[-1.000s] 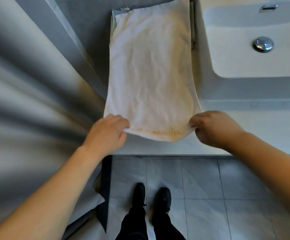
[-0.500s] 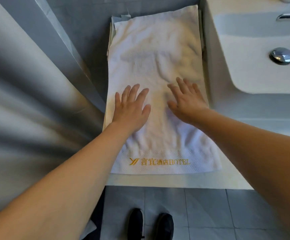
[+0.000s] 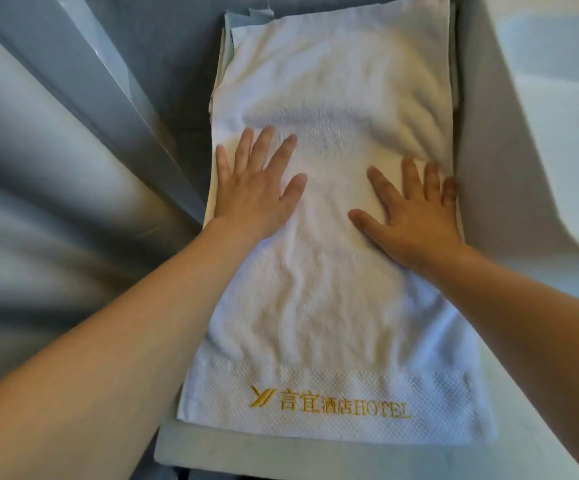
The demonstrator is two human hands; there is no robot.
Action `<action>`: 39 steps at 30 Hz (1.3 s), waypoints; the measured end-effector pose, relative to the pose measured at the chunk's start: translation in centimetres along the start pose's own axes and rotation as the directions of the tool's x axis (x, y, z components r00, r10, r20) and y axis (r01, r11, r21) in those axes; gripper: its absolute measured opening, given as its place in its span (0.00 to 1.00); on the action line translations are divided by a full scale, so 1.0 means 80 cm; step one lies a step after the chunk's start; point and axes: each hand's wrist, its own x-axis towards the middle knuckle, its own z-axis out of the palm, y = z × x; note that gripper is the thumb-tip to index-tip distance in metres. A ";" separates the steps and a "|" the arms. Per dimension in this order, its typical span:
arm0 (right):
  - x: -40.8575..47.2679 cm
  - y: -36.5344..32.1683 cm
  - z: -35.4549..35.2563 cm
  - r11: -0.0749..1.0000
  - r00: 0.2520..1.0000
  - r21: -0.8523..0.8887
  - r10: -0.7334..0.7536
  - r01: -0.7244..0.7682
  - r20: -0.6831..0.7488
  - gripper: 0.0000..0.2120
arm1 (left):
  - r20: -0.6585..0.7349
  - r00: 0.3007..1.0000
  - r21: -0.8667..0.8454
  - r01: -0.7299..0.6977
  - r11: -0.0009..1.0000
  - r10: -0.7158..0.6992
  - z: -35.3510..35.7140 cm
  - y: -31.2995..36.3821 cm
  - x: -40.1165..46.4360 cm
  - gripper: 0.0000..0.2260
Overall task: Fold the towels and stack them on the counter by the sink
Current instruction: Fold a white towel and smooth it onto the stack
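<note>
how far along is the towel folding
Done: the top towel lies flat on a stack by the sink. In hand: left hand and right hand press it, palms down. Left: no unfolded towels show; I can't tell.

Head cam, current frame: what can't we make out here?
- Layers under the top towel: only slivers of edges show at its far left corner; the towel covers the rest, so no count.
- Sink: cut off by the right edge; faucet and drain out of frame.
- Towel under the left hand and right hand: hidden by the flat palms.
- Left of the counter: grey surfaces, smeared and unidentifiable.
</note>
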 end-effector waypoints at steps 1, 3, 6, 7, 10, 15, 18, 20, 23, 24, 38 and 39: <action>0.001 -0.001 -0.003 1.000 1.000 0.018 0.009 -0.009 -0.001 0.39 | 0.046 0.999 0.012 0.000 1.000 -0.001 0.005 -0.005 0.009 0.29; 0.014 -0.009 -0.013 0.997 0.996 0.077 0.021 -0.015 -0.084 0.37 | 0.088 0.996 0.009 -0.003 1.000 0.002 0.016 -0.011 0.015 0.30; 0.044 -0.017 -0.022 0.996 0.969 0.089 -0.005 0.028 -0.247 0.33 | 0.072 0.997 -0.014 -0.016 1.000 0.017 0.019 -0.013 0.018 0.31; 0.052 -0.012 -0.021 0.996 0.974 0.078 -0.013 0.031 -0.227 0.31 | 0.072 0.997 -0.009 -0.018 1.000 0.019 0.019 -0.014 0.019 0.31; 0.059 0.014 -0.007 0.997 0.989 0.067 0.049 -0.040 -0.140 0.32 | 0.094 0.995 0.010 -0.041 0.999 0.040 0.020 -0.014 0.022 0.31; 0.064 0.011 -0.004 0.997 0.986 0.069 0.054 -0.044 -0.155 0.35 | 0.130 0.991 -0.003 0.005 1.000 -0.005 0.018 -0.021 0.026 0.31; 0.062 0.011 -0.003 0.996 0.985 0.075 0.057 -0.045 -0.163 0.34 | 0.175 0.984 -0.010 0.015 1.000 -0.013 0.008 -0.020 0.032 0.31; 0.063 0.012 -0.004 0.996 0.984 0.075 0.054 -0.041 -0.171 0.34 | 0.145 0.989 -0.014 0.021 1.000 -0.018 -0.001 -0.013 0.024 0.30; 0.068 0.010 -0.005 0.997 0.982 0.062 0.055 -0.044 -0.179 0.33 | 0.076 0.993 0.029 -0.096 0.995 0.093 0.006 -0.012 -0.015 0.30; 0.069 0.010 -0.004 0.997 0.983 0.059 0.050 -0.040 -0.175 0.32 | 0.082 0.991 0.035 -0.105 0.994 0.102 0.011 -0.015 -0.027 0.30; -0.127 -0.022 0.025 1.000 0.995 0.017 -0.019 0.021 -0.099 0.32 | 0.088 0.994 0.055 -0.068 0.996 0.063 0.026 -0.023 -0.028 0.29; -0.130 -0.017 0.030 1.000 0.997 0.011 -0.008 0.009 -0.074 0.33 | 0.099 0.993 0.054 -0.064 0.996 0.059 0.024 -0.022 -0.027 0.29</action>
